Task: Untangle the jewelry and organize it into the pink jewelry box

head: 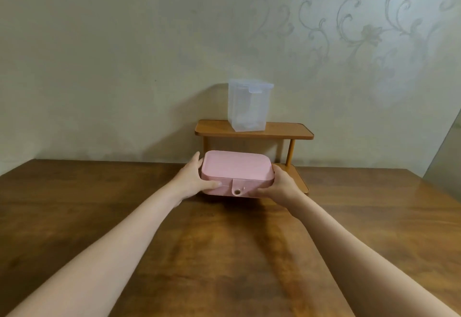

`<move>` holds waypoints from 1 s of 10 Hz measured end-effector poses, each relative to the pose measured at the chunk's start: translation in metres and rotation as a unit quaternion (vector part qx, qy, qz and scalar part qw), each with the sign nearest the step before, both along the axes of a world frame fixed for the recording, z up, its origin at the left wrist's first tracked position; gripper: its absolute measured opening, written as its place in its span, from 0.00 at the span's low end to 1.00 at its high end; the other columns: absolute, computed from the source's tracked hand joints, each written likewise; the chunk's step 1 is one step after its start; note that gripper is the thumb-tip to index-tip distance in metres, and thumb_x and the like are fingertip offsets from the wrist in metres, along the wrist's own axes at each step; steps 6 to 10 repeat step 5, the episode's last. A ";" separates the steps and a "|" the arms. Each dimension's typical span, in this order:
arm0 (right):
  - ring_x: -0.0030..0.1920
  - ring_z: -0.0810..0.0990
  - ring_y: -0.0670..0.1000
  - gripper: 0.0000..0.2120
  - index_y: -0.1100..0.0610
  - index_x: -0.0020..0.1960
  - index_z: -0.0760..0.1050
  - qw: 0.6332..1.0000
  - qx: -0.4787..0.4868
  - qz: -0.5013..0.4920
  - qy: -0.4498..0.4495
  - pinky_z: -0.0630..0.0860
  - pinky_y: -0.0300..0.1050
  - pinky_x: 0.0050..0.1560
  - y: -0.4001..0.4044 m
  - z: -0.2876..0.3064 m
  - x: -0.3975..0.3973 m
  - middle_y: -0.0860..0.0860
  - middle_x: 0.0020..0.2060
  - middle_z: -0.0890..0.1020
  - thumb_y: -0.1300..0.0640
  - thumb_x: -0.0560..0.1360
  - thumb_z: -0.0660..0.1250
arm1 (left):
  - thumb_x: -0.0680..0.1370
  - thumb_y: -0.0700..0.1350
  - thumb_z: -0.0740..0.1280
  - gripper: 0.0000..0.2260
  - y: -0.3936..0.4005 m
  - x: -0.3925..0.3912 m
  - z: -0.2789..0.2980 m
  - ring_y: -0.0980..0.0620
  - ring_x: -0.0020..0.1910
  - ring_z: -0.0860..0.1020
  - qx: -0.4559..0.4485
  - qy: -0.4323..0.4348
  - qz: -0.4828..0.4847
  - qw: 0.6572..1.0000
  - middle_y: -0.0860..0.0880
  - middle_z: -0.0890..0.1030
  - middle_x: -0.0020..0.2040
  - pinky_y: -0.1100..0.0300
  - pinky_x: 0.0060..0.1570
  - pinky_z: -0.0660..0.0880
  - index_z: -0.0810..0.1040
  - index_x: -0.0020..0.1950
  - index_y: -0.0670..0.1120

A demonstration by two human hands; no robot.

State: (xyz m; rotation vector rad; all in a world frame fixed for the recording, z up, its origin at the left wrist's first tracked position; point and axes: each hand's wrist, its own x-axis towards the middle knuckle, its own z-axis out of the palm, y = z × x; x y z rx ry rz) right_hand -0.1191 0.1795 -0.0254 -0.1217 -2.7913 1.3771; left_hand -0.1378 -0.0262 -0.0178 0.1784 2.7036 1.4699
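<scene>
Early stage. Pink jewelry box (235, 168) gripped at both ends by left hand (193, 179) and right hand (282, 184), just before small wooden shelf (254, 130). Lid closed, snap fastened. No jewelry visible; untangling, sorting all pending.

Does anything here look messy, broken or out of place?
Nothing stands out. Both hands, left and right, hold the closed pink jewelry box level, and the clear container stands upright on the small shelf.

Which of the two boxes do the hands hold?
The pink jewelry box, gripped by left hand and right hand. The clear plastic box stands untouched on the shelf.
</scene>
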 end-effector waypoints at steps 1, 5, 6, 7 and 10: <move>0.68 0.67 0.55 0.42 0.55 0.73 0.57 1.000 -0.003 -0.002 -0.008 0.69 0.50 0.65 0.004 -0.003 -0.023 0.52 0.69 0.68 0.53 0.66 0.77 | 0.72 0.46 0.74 0.45 0.009 -0.022 -0.006 0.46 0.76 0.55 -0.001 -0.005 0.000 1.000 0.48 0.54 0.78 0.47 0.72 0.57 0.45 0.78 0.48; 0.65 0.72 0.53 0.32 0.60 0.73 0.60 0.996 0.071 -0.027 0.038 0.72 0.45 0.61 0.018 0.013 0.000 0.55 0.67 0.72 0.58 0.74 0.70 | 0.74 0.47 0.71 0.39 0.013 0.002 -0.012 0.51 0.73 0.62 -0.082 0.117 0.037 0.989 0.49 0.56 0.77 0.51 0.70 0.64 0.49 0.77 0.49; 0.65 0.72 0.53 0.32 0.60 0.73 0.60 0.996 0.071 -0.027 0.038 0.72 0.45 0.61 0.018 0.013 0.000 0.55 0.67 0.72 0.58 0.74 0.70 | 0.74 0.47 0.71 0.39 0.013 0.002 -0.012 0.51 0.73 0.62 -0.082 0.117 0.037 0.989 0.49 0.56 0.77 0.51 0.70 0.64 0.49 0.77 0.49; 0.65 0.72 0.53 0.32 0.60 0.73 0.60 0.996 0.071 -0.027 0.038 0.72 0.45 0.61 0.018 0.013 0.000 0.55 0.67 0.72 0.58 0.74 0.70 | 0.74 0.47 0.71 0.39 0.013 0.002 -0.012 0.51 0.73 0.62 -0.082 0.117 0.037 0.989 0.49 0.56 0.77 0.51 0.70 0.64 0.49 0.77 0.49; 0.65 0.72 0.53 0.32 0.60 0.73 0.60 0.996 0.071 -0.027 0.038 0.72 0.45 0.61 0.018 0.013 0.000 0.55 0.67 0.72 0.58 0.74 0.70 | 0.74 0.47 0.71 0.39 0.013 0.002 -0.012 0.51 0.73 0.62 -0.082 0.117 0.037 0.989 0.49 0.56 0.77 0.51 0.70 0.64 0.49 0.77 0.49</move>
